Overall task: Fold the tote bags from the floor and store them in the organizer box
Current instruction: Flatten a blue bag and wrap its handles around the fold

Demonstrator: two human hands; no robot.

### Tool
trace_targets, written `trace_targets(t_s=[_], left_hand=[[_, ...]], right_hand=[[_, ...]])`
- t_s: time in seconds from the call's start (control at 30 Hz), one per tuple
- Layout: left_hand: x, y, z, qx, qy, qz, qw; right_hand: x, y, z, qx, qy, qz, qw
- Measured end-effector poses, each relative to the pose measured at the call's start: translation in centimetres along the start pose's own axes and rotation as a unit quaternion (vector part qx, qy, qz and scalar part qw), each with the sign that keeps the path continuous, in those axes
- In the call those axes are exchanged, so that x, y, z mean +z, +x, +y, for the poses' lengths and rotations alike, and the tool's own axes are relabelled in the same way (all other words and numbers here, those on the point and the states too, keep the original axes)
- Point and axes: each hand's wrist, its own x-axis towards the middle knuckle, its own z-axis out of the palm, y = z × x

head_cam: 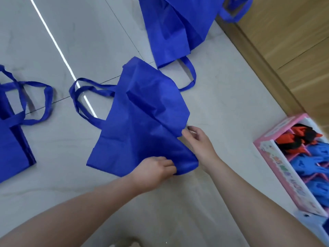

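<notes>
Blue tote bag (142,118), lying on floor left of the pink organizer box (277,168): folding beginning, left hand (156,168) gripping its near corner, right hand (199,139) pinching its right edge, next likely flattening and halving; box compartments already holding folded red-black and blue bags.

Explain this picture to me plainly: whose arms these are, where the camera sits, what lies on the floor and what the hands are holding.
There is no machine here. A person wears a camera on the head, looking down at their own bare arms. The left hand and right hand both grip the near edge of the middle blue tote bag on the pale tiled floor. Two more blue bags lie unfolded, one at the left, one farther away. At the right stands a pink organizer box already holding folded blue and red-and-black bags.
</notes>
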Motion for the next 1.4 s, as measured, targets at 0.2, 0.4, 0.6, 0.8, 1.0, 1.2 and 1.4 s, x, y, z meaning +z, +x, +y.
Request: trace_targets(t_s=[0.2, 0.4, 0.6, 0.8, 1.0, 1.2, 1.4], left_hand=[[-1.8, -0.5, 1.3, 0.09, 0.082, -0.034, 0.992], [-5.3, -1.6, -0.9, -0.062, 0.092, -0.008, 0.994], [-7.8, -5.2, -3.5, -0.206, 0.178, -0.036, 0.962], [-6.8, -5.3, -1.6, -0.292, 0.232, -0.173, 0.911], [-5.4, -2.2, 0.6, -0.283, 0.106, -0.295, 0.906], [-0.8, 0.3, 2.4, -0.221, 0.121, -0.231, 0.94], [2.9, 1.4, 2.9, -0.304, 0.16, -0.303, 0.889]], right_hand=[[-2.5, -0.2, 0.5, -0.045, 0.044, 0.081, 0.995], [-5.6, -0.3, 1.4, -0.006, 0.091, 0.135, 0.987], [-10.6, 0.1, 2.5, 0.052, 0.2, 0.222, 0.953], [-10.3, 0.9, 4.2, 0.057, 0.167, 0.247, 0.953], [-10.7, -1.3, 9.2, 0.127, -0.158, 0.103, 0.974], [-9.0, -5.3, 12.1, 0.149, -0.226, -0.103, 0.957], [-9.0, -5.1, 9.6, -0.012, 0.002, 0.082, 0.997]])
